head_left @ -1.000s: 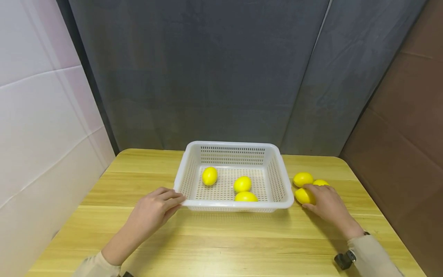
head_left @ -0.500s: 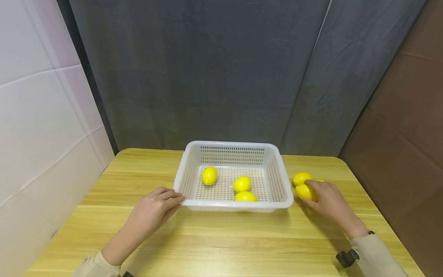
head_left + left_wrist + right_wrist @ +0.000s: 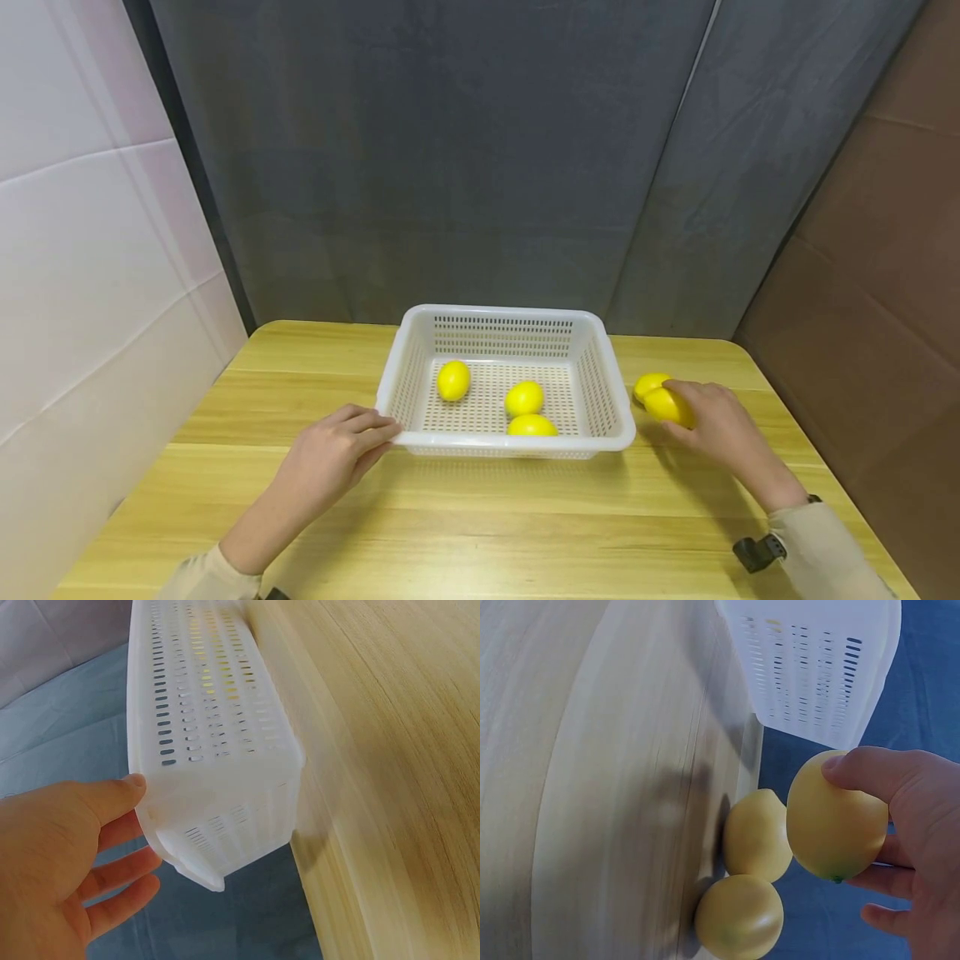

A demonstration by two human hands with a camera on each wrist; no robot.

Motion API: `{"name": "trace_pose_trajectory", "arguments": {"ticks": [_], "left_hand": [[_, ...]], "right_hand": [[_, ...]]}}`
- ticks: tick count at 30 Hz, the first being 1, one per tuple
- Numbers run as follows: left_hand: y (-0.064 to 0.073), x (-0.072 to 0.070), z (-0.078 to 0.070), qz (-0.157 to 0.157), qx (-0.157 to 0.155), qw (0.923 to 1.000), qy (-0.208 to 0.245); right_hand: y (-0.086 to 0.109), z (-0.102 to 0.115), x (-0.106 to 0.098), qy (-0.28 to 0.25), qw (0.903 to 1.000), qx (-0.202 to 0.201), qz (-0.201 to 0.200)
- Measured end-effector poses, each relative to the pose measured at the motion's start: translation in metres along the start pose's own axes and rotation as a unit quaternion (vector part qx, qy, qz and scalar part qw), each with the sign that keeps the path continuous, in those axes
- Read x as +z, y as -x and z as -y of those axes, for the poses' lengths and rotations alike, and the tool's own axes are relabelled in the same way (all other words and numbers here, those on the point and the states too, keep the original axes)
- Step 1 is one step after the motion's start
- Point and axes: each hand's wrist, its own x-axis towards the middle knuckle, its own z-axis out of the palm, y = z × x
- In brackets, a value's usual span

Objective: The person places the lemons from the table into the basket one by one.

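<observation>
Between the thumb and fingers of my right hand (image 3: 723, 433) is a yellow lemon (image 3: 829, 821), raised off the wooden table in the right wrist view. Two more lemons lie beneath it: one lemon (image 3: 754, 832) is close behind, another lemon (image 3: 739, 916) nearer the camera. The head view shows only part of one, the other being hidden by the hand. My left hand (image 3: 333, 450) grips the near left corner of a white perforated basket (image 3: 510, 442), thumb on the rim (image 3: 140, 787). Inside the basket are three lemons: left (image 3: 453, 381), middle (image 3: 524, 398) and front, partly behind the rim.
The basket stands on a light wooden table (image 3: 480, 533), toward its far edge. A dark grey curtain (image 3: 450, 167) hangs behind. White cloth (image 3: 97, 250) borders the left side and brown cloth (image 3: 877, 333) the right.
My right hand has lifted one lemon from the group on the right and drawn it slightly up and rightward. The left hand and the basket stay practically still.
</observation>
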Motion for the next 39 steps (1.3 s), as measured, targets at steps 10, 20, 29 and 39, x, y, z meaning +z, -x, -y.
{"name": "trace_pose_trajectory", "arguments": {"ticks": [10,20,29,39], "left_hand": [[0.001,0.001,0.0,-0.002,0.002,1.0,0.001],[0.0,-0.001,0.0,-0.006,0.005,1.0,-0.001],[0.0,0.0,0.0,-0.015,0.01,0.9998,-0.001],[0.0,0.0,0.0,-0.009,0.009,0.9999,-0.001]], "right_hand": [[-0.001,-0.001,-0.001,0.003,0.9998,-0.015,-0.014],[-0.006,-0.001,-0.007,0.014,0.9993,-0.026,-0.021],[-0.012,0.002,-0.017,0.02,0.9992,-0.03,-0.015],[-0.019,0.002,-0.022,0.03,0.9984,-0.044,-0.017]]}}
